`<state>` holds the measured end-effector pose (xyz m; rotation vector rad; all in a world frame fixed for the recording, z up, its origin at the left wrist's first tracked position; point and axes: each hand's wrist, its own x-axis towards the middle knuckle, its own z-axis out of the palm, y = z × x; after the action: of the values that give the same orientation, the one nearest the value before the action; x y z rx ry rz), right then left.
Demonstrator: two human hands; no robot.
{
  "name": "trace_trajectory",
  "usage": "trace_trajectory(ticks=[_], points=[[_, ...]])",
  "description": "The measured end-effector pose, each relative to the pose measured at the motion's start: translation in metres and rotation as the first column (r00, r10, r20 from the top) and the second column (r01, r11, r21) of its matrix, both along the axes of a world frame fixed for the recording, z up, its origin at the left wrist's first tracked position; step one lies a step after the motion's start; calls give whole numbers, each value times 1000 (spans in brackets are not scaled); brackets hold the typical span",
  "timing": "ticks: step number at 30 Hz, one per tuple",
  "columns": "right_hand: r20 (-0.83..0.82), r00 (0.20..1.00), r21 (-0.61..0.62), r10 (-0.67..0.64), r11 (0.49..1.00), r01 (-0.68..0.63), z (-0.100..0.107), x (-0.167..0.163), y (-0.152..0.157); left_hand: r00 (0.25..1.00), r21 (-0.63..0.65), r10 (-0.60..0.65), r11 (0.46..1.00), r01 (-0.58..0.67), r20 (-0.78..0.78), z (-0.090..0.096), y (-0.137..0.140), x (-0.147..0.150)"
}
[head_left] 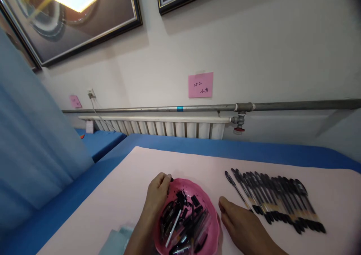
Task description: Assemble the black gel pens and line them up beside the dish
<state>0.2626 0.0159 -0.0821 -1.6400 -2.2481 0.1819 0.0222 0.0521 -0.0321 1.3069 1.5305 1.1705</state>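
Observation:
A pink bowl (211,204) with a wavy rim holds black caps, clear and black pen parts, a white stick (173,228) and black crumbs. My left hand (158,193) is at the bowl's left rim, fingers curled closed; a small black piece (172,180) shows at its fingertips. Right of the bowl, my right hand (239,223) hovers close to the rim with its fingers folded together; whatever they may hold is hidden. Beyond it, several black pens (275,195) lie side by side in a slanted row, one (236,187) slightly apart at the left end.
A pink sheet (113,198) covers much of the blue bed (251,150). Light blue cloth (115,242) lies by my left forearm. A blue curtain (34,146) hangs at left. Behind the bed are a radiator (169,128), a pipe (282,105) and a red-handled valve (239,129).

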Motion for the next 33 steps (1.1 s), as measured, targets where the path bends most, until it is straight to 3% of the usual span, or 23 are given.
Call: trace_trajectory(ticks=[11, 33], points=[[74, 997, -75, 16, 997, -10, 3, -3, 2, 966, 12, -53, 998, 58, -254, 6, -6, 2], [100, 995, -122, -9, 992, 22, 19, -8, -4, 910, -26, -93, 996, 90, -404, 4, -6, 1]])
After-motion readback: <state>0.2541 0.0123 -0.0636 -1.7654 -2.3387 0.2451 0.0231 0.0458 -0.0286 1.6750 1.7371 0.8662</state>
